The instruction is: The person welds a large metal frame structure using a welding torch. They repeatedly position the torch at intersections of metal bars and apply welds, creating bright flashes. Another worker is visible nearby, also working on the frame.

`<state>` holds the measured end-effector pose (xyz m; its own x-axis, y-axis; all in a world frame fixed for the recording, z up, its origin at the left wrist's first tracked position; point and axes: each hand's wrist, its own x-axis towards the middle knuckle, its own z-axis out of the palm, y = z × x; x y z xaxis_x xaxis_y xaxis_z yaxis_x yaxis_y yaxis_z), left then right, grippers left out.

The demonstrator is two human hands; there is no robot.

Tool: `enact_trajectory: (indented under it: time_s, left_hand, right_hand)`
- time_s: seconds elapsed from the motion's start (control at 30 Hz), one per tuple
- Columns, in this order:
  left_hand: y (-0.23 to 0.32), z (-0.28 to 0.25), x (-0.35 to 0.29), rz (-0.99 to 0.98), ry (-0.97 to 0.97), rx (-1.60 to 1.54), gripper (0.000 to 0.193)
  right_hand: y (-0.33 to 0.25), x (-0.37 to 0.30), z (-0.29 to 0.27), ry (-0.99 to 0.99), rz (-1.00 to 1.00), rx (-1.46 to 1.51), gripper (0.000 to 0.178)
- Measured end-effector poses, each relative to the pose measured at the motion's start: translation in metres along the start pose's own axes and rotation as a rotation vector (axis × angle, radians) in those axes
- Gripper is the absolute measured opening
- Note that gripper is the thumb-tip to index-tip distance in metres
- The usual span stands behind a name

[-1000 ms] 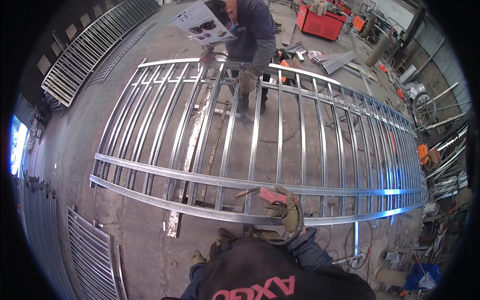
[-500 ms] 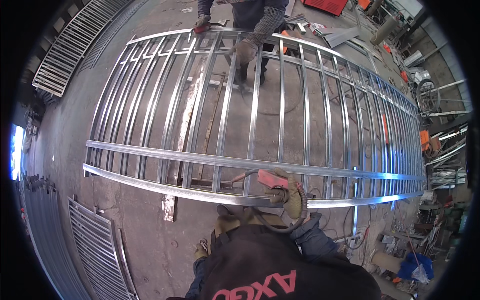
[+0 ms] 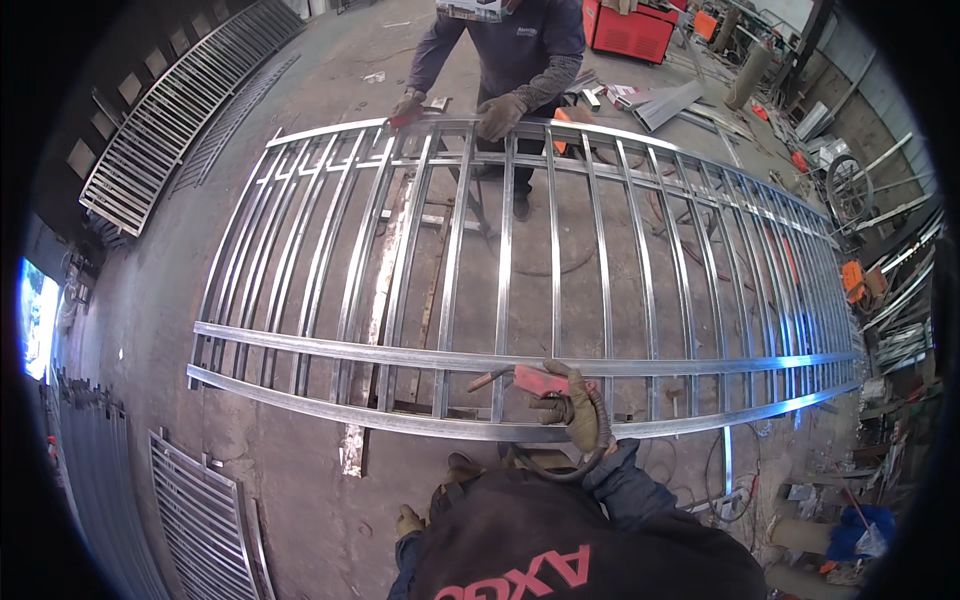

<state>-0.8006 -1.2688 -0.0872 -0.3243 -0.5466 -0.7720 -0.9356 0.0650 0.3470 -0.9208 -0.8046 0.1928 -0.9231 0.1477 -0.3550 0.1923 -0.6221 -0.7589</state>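
Note:
My right hand [image 3: 581, 412], in an olive work glove, is closed around a red welding torch [image 3: 541, 381]. Its nozzle points left, over the near double rail of a long metal railing panel [image 3: 400, 352]. From the torch a ribbed dark cable [image 3: 602, 412] curves down beside my wrist. My left hand [image 3: 408, 522], gloved too, hangs low beside my body, apart from the panel; its fingers are too small and turned away to read. Across the panel a co-worker [image 3: 520, 50] has both gloved hands at the far rail, the one on the left by a red tool [image 3: 402, 119].
A rusty, pale-streaked beam [image 3: 353, 450] runs beneath the panel. More railing panels lie at far left [image 3: 150, 140] and near left [image 3: 205, 510], beside stacked grey bars [image 3: 95, 470]. A red machine [image 3: 632, 32] stands at the back. Cables and scrap metal crowd the right side.
My view has tilted up, showing more of the co-worker. The co-worker's hand on the right has risen from between the bars to the far rail. My right hand still grips the torch.

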Motion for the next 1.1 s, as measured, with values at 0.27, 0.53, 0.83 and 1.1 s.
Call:
enact_trajectory:
  time_s: [0.27, 0.53, 0.83, 1.1]
  left_hand:
    - [-0.007, -0.009, -0.008, 0.052, 0.024, -0.018, 0.072]
    - [-0.035, -0.030, -0.044, 0.071, 0.114, 0.247, 0.075]
    - [-0.043, -0.022, -0.027, 0.182, 0.120, 0.452, 0.060]
    - [-0.050, -0.024, -0.008, 0.324, 0.001, 0.678, 0.053]
  right_hand:
    - [0.006, -0.001, -0.004, -0.008, -0.014, 0.012, 0.068]
    - [0.019, 0.004, -0.014, 0.023, 0.078, -0.007, 0.062]
    - [0.028, 0.009, -0.018, 0.000, 0.105, 0.109, 0.061]
    - [0.023, 0.008, -0.011, 0.047, 0.112, 0.131, 0.063]
